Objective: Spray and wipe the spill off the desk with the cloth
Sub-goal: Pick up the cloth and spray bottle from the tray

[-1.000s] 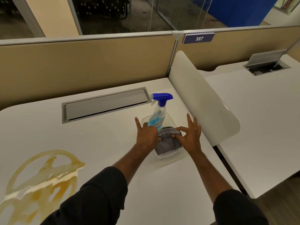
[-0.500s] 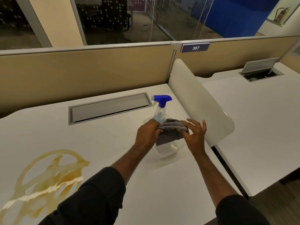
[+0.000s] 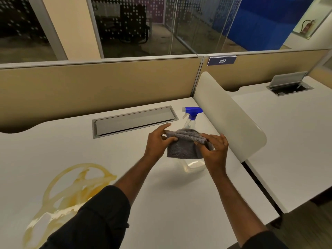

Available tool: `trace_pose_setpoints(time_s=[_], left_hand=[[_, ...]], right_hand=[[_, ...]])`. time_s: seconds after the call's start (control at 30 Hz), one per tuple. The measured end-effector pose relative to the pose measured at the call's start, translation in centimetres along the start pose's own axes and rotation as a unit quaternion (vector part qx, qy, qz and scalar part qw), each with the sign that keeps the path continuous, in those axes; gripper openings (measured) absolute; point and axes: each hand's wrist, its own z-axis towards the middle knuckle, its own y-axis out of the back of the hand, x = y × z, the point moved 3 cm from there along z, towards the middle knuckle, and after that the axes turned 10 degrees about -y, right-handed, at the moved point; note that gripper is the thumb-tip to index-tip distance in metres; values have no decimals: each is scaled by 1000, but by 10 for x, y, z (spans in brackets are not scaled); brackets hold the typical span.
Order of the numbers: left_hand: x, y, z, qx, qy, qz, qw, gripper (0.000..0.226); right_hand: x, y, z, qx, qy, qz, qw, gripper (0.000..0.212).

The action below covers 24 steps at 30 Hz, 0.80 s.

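The spill [image 3: 71,191] has not been touched yet — a wide amber ring with smeared streaks inside it lies wet and glossy on the near left part of the tabletop [image 3: 179,203], partly hidden behind the person's dark left sleeve [image 3: 93,218]. No spraying and no wiping shows, so nearly all of the job is left to do: the cleaner has to go on and the puddle has to come off.

What is under way is only the getting ready. The grey cloth [image 3: 183,146] is held up off the tabletop between both hands, well to the right of the spill, above a clear plastic tub [image 3: 192,166] whose near end shows beneath the cloth's lower edge. The left hand [image 3: 158,141] pinches the cloth's upper left corner, thumb against curled fingers, the forefinger reaching out past the fold. The right hand [image 3: 215,148] grips the upper right edge, its fingers [image 3: 203,152] bent round the rolled top hem. Both hands are grasping the cloth, neither one slack.

The spray bottle [image 3: 192,115] stands just behind the cloth — blue trigger head and clear neck visible, the body hidden — close by the white side divider [image 3: 230,114]. Nobody's hand is on it, so I would judge it is to be picked up next.
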Motion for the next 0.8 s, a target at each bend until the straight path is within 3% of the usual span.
trace_pose_setpoints(time_s=[0.33,0.57,0.8], left_hand=[[24,100,-71,-74,73,-113,988,14],[33,171,-129,-170,78,-147,971,49],[24,233,-159,-301,69,-181,934,43]], right_hand=[[92,-58,-94,-1,-98,64,993,28],[160,-92,-152,3,-124,157,980,20],[238,-120,-223,36,-106,206,972,18]])
